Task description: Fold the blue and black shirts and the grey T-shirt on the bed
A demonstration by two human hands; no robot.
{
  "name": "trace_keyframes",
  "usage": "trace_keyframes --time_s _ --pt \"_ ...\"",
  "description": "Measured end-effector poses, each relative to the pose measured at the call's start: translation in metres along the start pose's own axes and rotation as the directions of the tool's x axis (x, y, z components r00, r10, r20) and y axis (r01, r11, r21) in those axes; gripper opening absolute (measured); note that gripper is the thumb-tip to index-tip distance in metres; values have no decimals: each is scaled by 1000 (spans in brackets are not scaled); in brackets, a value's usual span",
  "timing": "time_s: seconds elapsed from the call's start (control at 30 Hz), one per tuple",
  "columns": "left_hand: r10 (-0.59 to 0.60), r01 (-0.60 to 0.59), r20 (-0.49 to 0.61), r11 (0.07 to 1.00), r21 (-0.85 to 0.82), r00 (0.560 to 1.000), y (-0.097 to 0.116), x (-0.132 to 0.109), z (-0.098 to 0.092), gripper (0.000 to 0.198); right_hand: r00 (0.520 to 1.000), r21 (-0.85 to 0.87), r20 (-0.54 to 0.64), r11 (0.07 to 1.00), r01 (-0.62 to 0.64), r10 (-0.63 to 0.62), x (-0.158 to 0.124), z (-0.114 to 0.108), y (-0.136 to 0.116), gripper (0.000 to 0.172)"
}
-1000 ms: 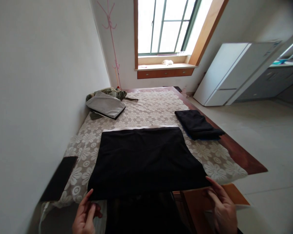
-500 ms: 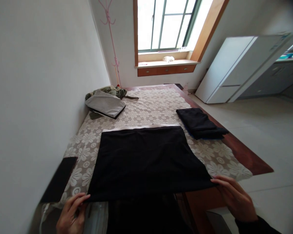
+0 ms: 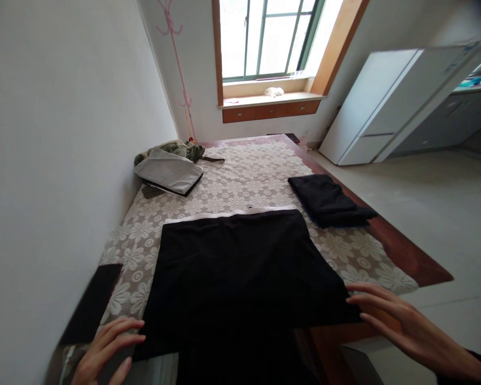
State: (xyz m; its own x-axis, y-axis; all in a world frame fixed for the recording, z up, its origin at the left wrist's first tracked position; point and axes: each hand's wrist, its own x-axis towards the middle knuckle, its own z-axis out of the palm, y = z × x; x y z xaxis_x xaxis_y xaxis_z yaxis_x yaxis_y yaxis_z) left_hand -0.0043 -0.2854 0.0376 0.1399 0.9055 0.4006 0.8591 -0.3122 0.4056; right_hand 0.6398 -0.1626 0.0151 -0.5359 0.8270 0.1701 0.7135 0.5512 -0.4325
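A black cloth garment (image 3: pixel 236 262) with a white band along its far edge lies spread on the lace-covered table, its near edge hanging over the front. At its left near corner is my left hand (image 3: pixel 104 347), fingers apart, fingertips beside or just touching the cloth. My right hand (image 3: pixel 401 323) is at the right near corner with fingers stretched and spread, the tips against the side edge. Neither hand grips the fabric. Below the near edge, the garment blends into something else dark, so its outline is hard to make out there.
A folded dark cloth stack (image 3: pixel 328 202) lies at the table's right. Grey and olive fabric items (image 3: pixel 168 170) sit by the left wall. A flat black object (image 3: pixel 92 305) rests at the near left. Beyond are a pink coat stand (image 3: pixel 178 69), a window and a white fridge (image 3: pixel 372 107).
Both hands have let go of the garment's near corners and opened their fingers. The near edge has dropped lower. The camera view has shifted slightly.
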Motion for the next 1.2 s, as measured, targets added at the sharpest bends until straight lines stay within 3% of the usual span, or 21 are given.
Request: trace_keyframes --time_s 0.07,0.17,0.27,0.37,0.43,0.53,0.63,0.73,0.83,1.0,1.2 --pt "-1 2 32 999 -37 999 23 24 3 28 1000 -32 9 999 -1 2 29 -3 -29 30" --pt "13 -11 127 1000 -15 992 69 72 25 37 987 -138 -156 989 -55 33 81 17 -91 28" --pt "65 -77 288 997 31 955 109 121 62 47 998 -165 -31 985 57 -63 129 53 -151 37" --pt "85 -130 367 987 100 926 122 154 99 52 992 -177 63 977 116 -106 164 86 -177 49" --pt "54 -128 367 975 180 929 112 162 117 54 995 -213 83 975 69 -52 179 101 -167 54" --pt "-37 -69 327 949 307 944 77 160 131 56 994 -316 35 945 -88 104 187 112 -119 59" --pt "-84 -24 271 928 371 959 35 152 133 57 974 -400 -89 889 -224 206 178 110 -63 63" --pt "-101 8 229 927 376 968 11 147 129 58 959 -426 -152 860 -281 238 167 104 -26 64" --pt "-116 27 215 926 375 970 6 147 128 58 960 -449 -135 848 -281 247 165 102 -15 65" --pt "-128 44 187 917 397 974 9 148 129 58 958 -475 -118 832 -286 262 173 105 -21 64" --pt "-164 90 160 915 394 973 4 147 124 58 967 -409 -145 877 -251 210 177 102 -18 62"
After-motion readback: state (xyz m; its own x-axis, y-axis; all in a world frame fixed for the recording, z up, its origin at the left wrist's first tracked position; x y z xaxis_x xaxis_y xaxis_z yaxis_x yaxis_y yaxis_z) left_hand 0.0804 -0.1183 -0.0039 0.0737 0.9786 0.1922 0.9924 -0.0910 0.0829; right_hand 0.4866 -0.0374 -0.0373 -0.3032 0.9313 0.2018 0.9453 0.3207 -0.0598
